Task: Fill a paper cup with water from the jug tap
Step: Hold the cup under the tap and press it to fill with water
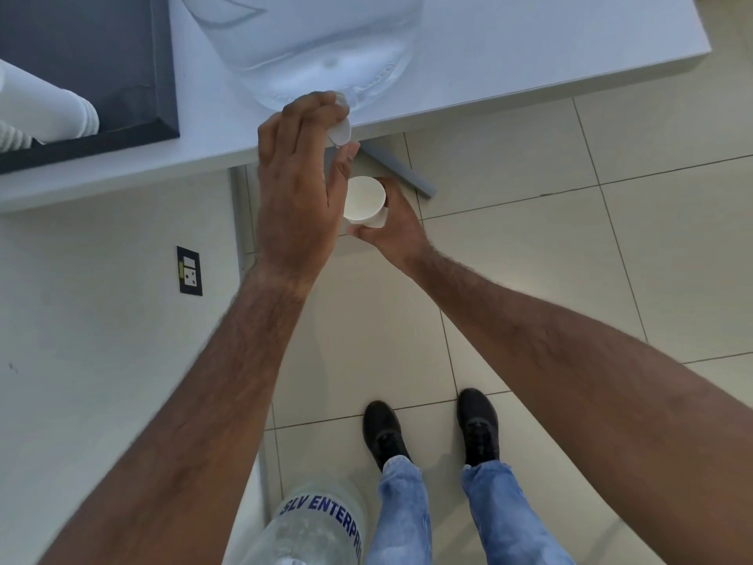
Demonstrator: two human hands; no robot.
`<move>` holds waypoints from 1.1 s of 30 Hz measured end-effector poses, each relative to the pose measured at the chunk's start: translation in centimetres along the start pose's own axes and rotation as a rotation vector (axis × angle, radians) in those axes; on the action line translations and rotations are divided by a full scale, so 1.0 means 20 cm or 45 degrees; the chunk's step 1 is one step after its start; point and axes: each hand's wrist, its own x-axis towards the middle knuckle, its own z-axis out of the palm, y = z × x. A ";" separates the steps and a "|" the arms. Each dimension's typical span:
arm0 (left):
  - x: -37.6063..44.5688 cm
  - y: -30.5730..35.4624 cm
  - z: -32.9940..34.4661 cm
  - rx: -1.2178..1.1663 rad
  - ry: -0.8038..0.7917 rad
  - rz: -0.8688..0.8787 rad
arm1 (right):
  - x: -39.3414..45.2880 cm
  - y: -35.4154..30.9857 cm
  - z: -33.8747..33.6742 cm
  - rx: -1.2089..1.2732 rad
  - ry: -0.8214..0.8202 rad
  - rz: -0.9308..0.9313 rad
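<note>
The paper cup [364,197] is held upright in the air just below and in front of the white table's [509,55] front edge, its open mouth facing up and its inside looking empty. It is gripped around its lower wall by the right hand [391,228], whose fingers are wrapped about the cup's base from beneath. Directly above the cup, at the table's edge, the white tap [340,130] of the clear water jug [326,46] is seen projecting past the edge. The tap is covered from above by the left hand [299,189], with fingers curled over its top and the thumb [344,163] set beneath it; whether the tap is being pressed cannot be told, and no stream of water can be made out. The jug stands on the table, close to the front edge. Farther along the table from the jug, a dark tray [122,95] is seen holding stacked white cups [45,112] laid on their side. On the tiled floor [611,238] below the table, a second clear jug [322,524] printed with blue letters stands beside the person's black shoes [383,430].
</note>
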 end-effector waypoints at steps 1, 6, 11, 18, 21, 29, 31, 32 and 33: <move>0.00 0.00 0.00 -0.006 -0.001 -0.001 | 0.01 0.01 0.01 0.007 0.003 0.006; 0.01 -0.02 -0.02 -0.023 -0.025 -0.015 | 0.04 0.03 0.03 0.035 0.020 0.026; 0.03 -0.01 -0.06 -0.066 -0.021 -0.020 | 0.05 0.01 0.05 0.040 0.023 0.017; 0.12 0.00 -0.10 -0.152 -0.021 -0.159 | 0.07 -0.02 0.06 0.031 0.016 -0.009; 0.14 0.00 -0.10 -0.173 -0.027 -0.233 | 0.07 -0.02 0.06 0.031 0.024 -0.013; 0.14 0.01 -0.09 -0.203 -0.009 -0.254 | 0.08 -0.04 0.05 0.050 0.020 -0.027; 0.14 0.00 -0.09 -0.223 -0.011 -0.251 | 0.08 -0.05 0.04 0.056 0.016 -0.027; 0.14 0.00 -0.09 -0.233 -0.011 -0.251 | 0.08 -0.05 0.04 0.058 0.014 -0.027; 0.14 0.00 -0.09 -0.240 -0.010 -0.251 | 0.08 -0.06 0.04 0.058 0.012 -0.029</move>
